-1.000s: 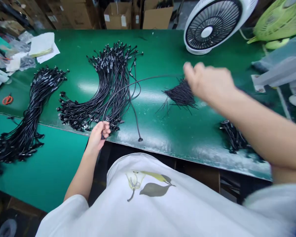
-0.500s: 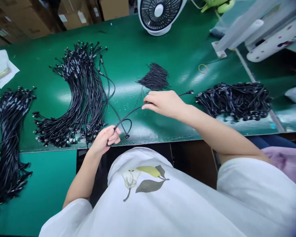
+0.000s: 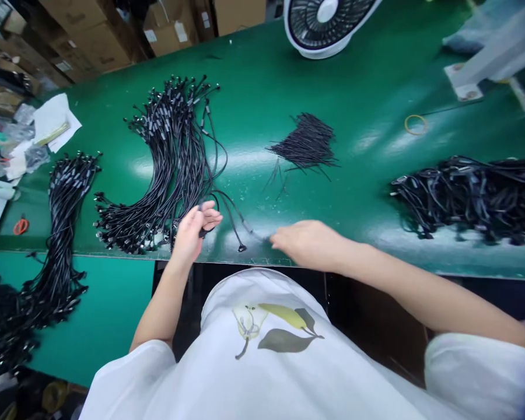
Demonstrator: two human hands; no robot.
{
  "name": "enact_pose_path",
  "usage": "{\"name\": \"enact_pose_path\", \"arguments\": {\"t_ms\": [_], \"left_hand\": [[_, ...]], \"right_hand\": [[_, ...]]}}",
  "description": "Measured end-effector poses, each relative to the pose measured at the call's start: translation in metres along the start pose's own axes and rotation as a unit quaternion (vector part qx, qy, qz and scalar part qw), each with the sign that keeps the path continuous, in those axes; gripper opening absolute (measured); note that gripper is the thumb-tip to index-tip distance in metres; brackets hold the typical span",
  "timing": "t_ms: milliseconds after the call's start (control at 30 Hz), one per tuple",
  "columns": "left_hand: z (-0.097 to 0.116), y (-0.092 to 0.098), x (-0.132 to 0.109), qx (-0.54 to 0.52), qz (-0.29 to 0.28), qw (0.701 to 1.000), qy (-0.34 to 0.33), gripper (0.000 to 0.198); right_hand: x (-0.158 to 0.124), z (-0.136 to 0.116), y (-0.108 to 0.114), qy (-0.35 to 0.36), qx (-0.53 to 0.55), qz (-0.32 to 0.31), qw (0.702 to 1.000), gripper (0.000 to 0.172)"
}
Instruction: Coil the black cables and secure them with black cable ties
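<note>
My left hand (image 3: 195, 227) is closed on a folded black cable (image 3: 227, 210) near the front edge of the green table (image 3: 262, 99). My right hand (image 3: 304, 244) is blurred by motion, pinching the same cable's other end just to the right. A large curved bundle of black cables (image 3: 166, 169) lies right behind my left hand. A small pile of thin black ties (image 3: 306, 144) sits beyond my right hand.
A second cable bundle (image 3: 59, 221) lies at the far left and a tangled heap of cables (image 3: 472, 195) at the right. A white fan (image 3: 328, 26), a rubber band (image 3: 415, 124), orange scissors (image 3: 21, 226), papers (image 3: 52, 122) and cardboard boxes (image 3: 170, 29) stand around.
My right hand came back from the ties towards the table's front edge, drawing the cable's end in close to my left hand. The cable is now folded shorter. The camera view shifted.
</note>
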State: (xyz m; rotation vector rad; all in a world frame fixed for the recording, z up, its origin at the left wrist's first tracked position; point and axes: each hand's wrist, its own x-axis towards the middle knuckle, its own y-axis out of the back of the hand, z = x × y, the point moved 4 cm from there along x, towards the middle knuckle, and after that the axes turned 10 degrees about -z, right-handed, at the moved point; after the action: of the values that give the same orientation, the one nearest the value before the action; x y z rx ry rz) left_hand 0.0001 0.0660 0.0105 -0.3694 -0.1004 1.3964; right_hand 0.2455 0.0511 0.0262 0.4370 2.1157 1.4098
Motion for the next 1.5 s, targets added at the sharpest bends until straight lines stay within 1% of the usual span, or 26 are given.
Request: {"name": "enact_pose_path", "arguments": {"t_ms": [33, 67, 100, 167, 200, 233, 267, 300, 333, 367, 433, 467, 500, 533, 567, 633, 700, 833, 900, 1000, 1067, 1167, 1267, 1400, 1467, 1500], "left_hand": [[-0.008, -0.011, 0.001, 0.052, -0.031, 0.998, 0.007, 0.037], [-0.015, -0.022, 0.000, 0.102, -0.067, 0.992, 0.022, 0.037], [-0.021, -0.032, -0.001, 0.142, -0.106, 0.983, 0.040, 0.037], [-0.027, -0.046, -0.006, 0.163, -0.170, 0.969, 0.070, 0.036], [-0.027, -0.049, -0.008, 0.137, -0.183, 0.971, 0.075, 0.035], [-0.026, -0.051, -0.009, 0.094, -0.182, 0.976, 0.074, 0.035], [-0.024, -0.052, -0.008, 0.043, -0.171, 0.982, 0.069, 0.035], [-0.024, -0.052, -0.007, -0.005, -0.152, 0.986, 0.064, 0.033], [-0.025, -0.053, -0.006, -0.040, -0.129, 0.989, 0.061, 0.032], [-0.027, -0.054, -0.005, -0.061, -0.112, 0.990, 0.065, 0.032], [-0.035, -0.061, -0.006, -0.066, -0.103, 0.989, 0.086, 0.038], [-0.039, -0.066, -0.007, -0.060, -0.107, 0.988, 0.097, 0.042], [-0.042, -0.070, -0.008, -0.055, -0.110, 0.987, 0.106, 0.046], [-0.044, -0.073, -0.009, -0.054, -0.107, 0.987, 0.109, 0.050], [-0.044, -0.075, -0.010, -0.059, -0.095, 0.988, 0.108, 0.051], [-0.043, -0.073, -0.011, -0.081, -0.054, 0.990, 0.100, 0.051], [-0.042, -0.071, -0.010, -0.101, -0.032, 0.989, 0.101, 0.050], [-0.052, -0.073, -0.011, -0.082, -0.063, 0.987, 0.120, 0.050], [-0.058, -0.073, -0.012, -0.041, -0.065, 0.992, 0.104, 0.052], [-0.064, -0.071, -0.016, 0.012, -0.050, 0.994, 0.097, 0.057], [-0.067, -0.074, -0.021, 0.000, -0.063, 0.989, 0.132, 0.059], [-0.067, -0.082, -0.028, -0.048, -0.103, 0.976, 0.186, 0.060], [-0.063, -0.087, -0.029, -0.054, -0.113, 0.974, 0.189, 0.055], [-0.062, -0.085, -0.022, -0.007, -0.104, 0.983, 0.153, 0.045], [-0.061, -0.083, -0.018, 0.035, -0.115, 0.984, 0.134, 0.044], [-0.061, -0.084, -0.017, 0.057, -0.134, 0.981, 0.129, 0.044]], "right_hand": [[0.006, -0.014, 0.005, 0.037, 0.020, -0.014, 0.999, 0.027], [0.012, -0.022, 0.012, 0.058, 0.045, -0.008, 0.997, 0.027], [0.018, -0.024, 0.020, 0.059, 0.074, 0.016, 0.995, 0.028], [0.029, -0.014, 0.033, 0.030, 0.153, 0.101, 0.983, 0.029], [0.033, -0.005, 0.036, 0.014, 0.210, 0.149, 0.966, 0.026], [0.037, 0.003, 0.034, 0.002, 0.276, 0.197, 0.941, 0.023], [0.042, 0.010, 0.029, -0.004, 0.348, 0.237, 0.907, 0.023], [0.047, 0.014, 0.020, -0.006, 0.424, 0.265, 0.866, 0.028], [0.052, 0.015, 0.010, -0.011, 0.504, 0.281, 0.816, 0.033], [0.058, 0.014, -0.002, -0.020, 0.582, 0.287, 0.760, 0.039], [0.066, 0.008, -0.021, -0.047, 0.709, 0.290, 0.641, 0.049], [0.068, 0.003, -0.027, -0.062, 0.752, 0.295, 0.586, 0.052], [0.069, 0.000, -0.030, -0.071, 0.781, 0.303, 0.541, 0.054], [0.068, -0.004, -0.030, -0.068, 0.800, 0.308, 0.510, 0.054], [0.067, -0.008, -0.028, -0.053, 0.814, 0.303, 0.494, 0.053], [0.065, -0.014, -0.026, -0.014, 0.829, 0.273, 0.488, 0.049], [0.062, -0.018, -0.027, -0.005, 0.829, 0.263, 0.493, 0.044], [0.061, -0.016, -0.037, -0.055, 0.813, 0.338, 0.471, 0.037], [0.061, -0.017, -0.036, -0.056, 0.798, 0.363, 0.477, 0.036], [0.060, -0.027, -0.027, -0.022, 0.800, 0.331, 0.501, 0.038], [0.057, -0.033, -0.018, -0.002, 0.805, 0.319, 0.500, 0.038], [0.050, -0.036, -0.007, -0.020, 0.786, 0.356, 0.505, 0.040], [0.053, -0.034, 0.000, -0.029, 0.774, 0.371, 0.513, 0.038], [0.060, -0.025, 0.002, -0.007, 0.783, 0.386, 0.488, 0.039], [0.062, -0.019, 0.002, 0.004, 0.800, 0.362, 0.478, 0.041], [0.063, -0.016, 0.001, 0.011, 0.814, 0.334, 0.475, 0.043]]}}
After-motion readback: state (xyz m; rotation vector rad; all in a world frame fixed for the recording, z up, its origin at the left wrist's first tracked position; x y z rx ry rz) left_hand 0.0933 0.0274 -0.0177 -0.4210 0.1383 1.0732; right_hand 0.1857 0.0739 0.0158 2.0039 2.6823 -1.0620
